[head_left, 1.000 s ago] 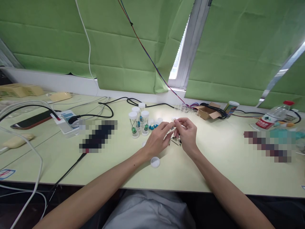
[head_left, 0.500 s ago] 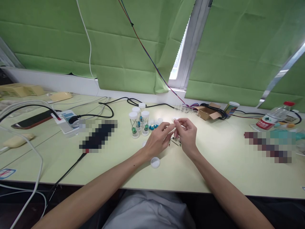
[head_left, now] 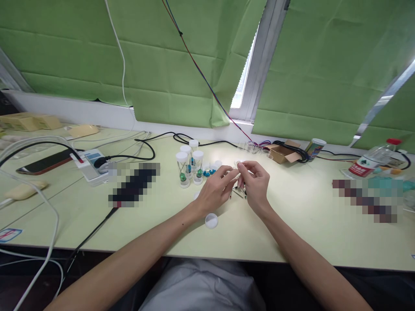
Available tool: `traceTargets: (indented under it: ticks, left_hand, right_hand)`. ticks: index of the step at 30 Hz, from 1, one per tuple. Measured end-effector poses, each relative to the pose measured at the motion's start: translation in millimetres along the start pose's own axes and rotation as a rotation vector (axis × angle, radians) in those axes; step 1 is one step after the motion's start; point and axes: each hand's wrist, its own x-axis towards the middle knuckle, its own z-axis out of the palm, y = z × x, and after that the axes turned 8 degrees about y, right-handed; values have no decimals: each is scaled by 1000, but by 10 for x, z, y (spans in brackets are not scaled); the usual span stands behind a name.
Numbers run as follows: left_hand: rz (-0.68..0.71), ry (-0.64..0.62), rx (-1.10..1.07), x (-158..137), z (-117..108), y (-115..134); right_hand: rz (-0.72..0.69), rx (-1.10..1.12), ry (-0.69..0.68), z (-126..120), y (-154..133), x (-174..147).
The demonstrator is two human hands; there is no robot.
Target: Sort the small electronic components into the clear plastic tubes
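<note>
My left hand (head_left: 216, 190) and my right hand (head_left: 256, 183) meet over the table, fingers bent and fingertips almost touching. Something small and whitish shows at the fingertips, mostly covered; I cannot make out what it is. Several thin dark metal pieces (head_left: 239, 193) lie beneath the hands. Left of them stand several clear tubes (head_left: 198, 168) with white caps, holding green or blue parts and thin metal pieces. Small blue parts (head_left: 209, 172) lie behind my left hand. Close to my left wrist is a loose white cap (head_left: 211, 220).
Clear cups (head_left: 256, 149) and an open cardboard box (head_left: 283, 152) stand at the back. A plastic bottle (head_left: 366, 160) is on the right. On the left lie a power strip (head_left: 94, 166), a pixelated dark object (head_left: 134, 185) and tangled cables. The table edge (head_left: 227, 259) runs in front.
My right hand has shifted very slightly to the right. Otherwise both hands keep their pose, and the tubes and loose cap stay in place.
</note>
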Motion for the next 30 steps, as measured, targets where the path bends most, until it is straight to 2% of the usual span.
traceTargets:
  ticks: [9,14,30]
  left_hand:
    - [-9,12,9,2,10,3]
    - [-34,62,21,0,18,16]
    - [-112,77,68,-27,16,4]
  right_hand:
    - [12,-16,25,0,8,5]
    - [10,-28,33,-7,7,3]
    - [51,-110,-71,-9,-21,-24]
